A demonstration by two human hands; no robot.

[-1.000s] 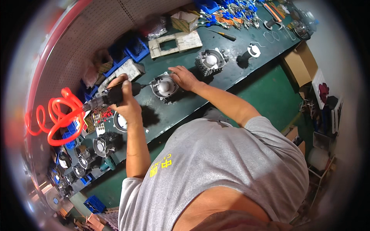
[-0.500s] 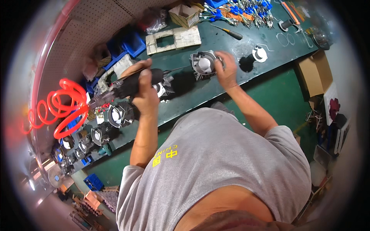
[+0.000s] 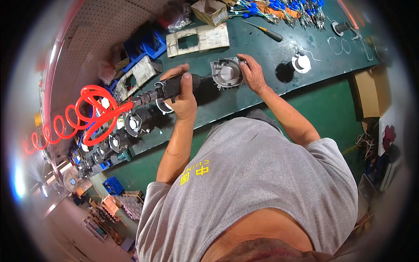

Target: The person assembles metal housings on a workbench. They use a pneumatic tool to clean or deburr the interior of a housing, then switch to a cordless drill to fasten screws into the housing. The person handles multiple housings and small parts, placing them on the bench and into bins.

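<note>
My left hand [image 3: 187,101] is wrapped around a dark air screwdriver [image 3: 173,87], its thumb over the top of the body. The tool lies nearly level, and its bit reaches the left side of a grey cast-metal housing [image 3: 227,74] on the bench. Whether the tip sits on a screw is too small to tell. My right hand [image 3: 254,75] grips the housing's right edge between thumb and fingers. A red coiled hose [image 3: 101,114] runs from the tool's back end. Partly hidden behind my left hand is another round part with a white disc [image 3: 164,106].
Right of the housing on the green bench [image 3: 279,52] stand a part with a white round face [image 3: 301,63] and, farther back, a screwdriver [image 3: 271,34]. A white block with a cutout [image 3: 198,40] lies behind. More housings [image 3: 133,124] line the bench leftward; wire bundles [image 3: 279,11] lie at the back.
My left hand has brought the air screwdriver rightward, closer to the housing. The housing, seen tilted with its fins showing before, now lies flatter under my right hand. The whole view has shifted slightly.
</note>
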